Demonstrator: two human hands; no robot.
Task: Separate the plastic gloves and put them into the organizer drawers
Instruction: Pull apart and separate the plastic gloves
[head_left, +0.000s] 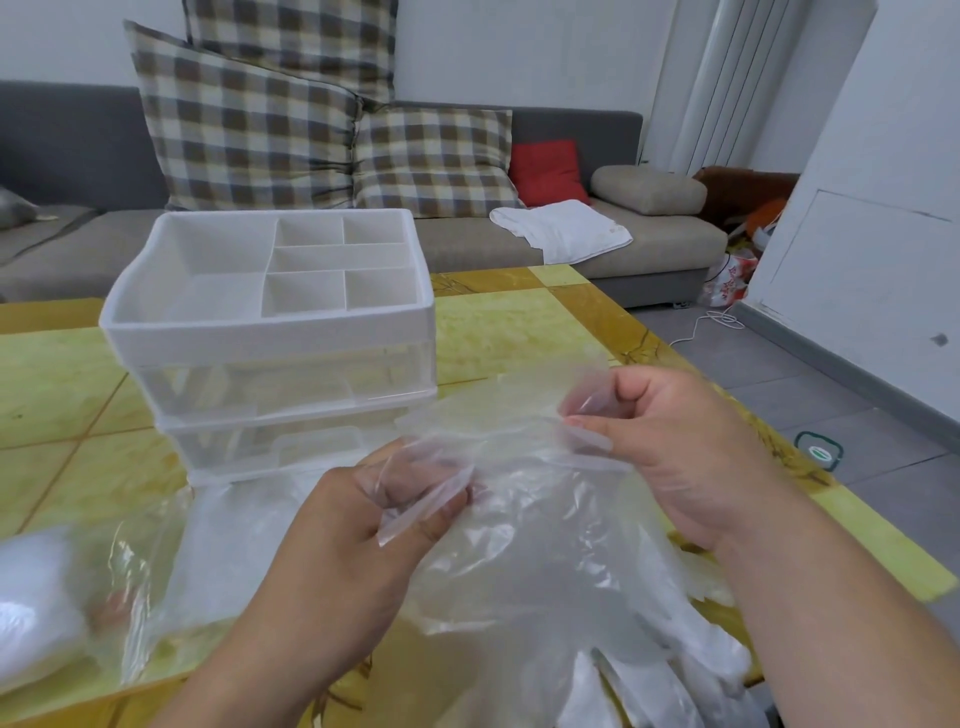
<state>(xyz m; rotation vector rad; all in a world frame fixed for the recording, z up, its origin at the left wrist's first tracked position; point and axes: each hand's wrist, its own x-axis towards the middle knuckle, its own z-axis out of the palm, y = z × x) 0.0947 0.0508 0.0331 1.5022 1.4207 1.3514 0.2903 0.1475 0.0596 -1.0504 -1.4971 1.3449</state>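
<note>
Head view — left hand (358, 525) and right hand (660, 447) pinch plastic glove (530, 561).

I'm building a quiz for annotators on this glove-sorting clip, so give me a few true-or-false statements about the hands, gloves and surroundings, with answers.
1. The left hand and the right hand both pinch the plastic gloves. True.
2. The organizer stands on the yellow table. True.
3. Gloves fill the organizer's top tray. False: no gloves show in its compartments.
4. The red cushion lies on the table. False: it lies on the sofa.
</note>
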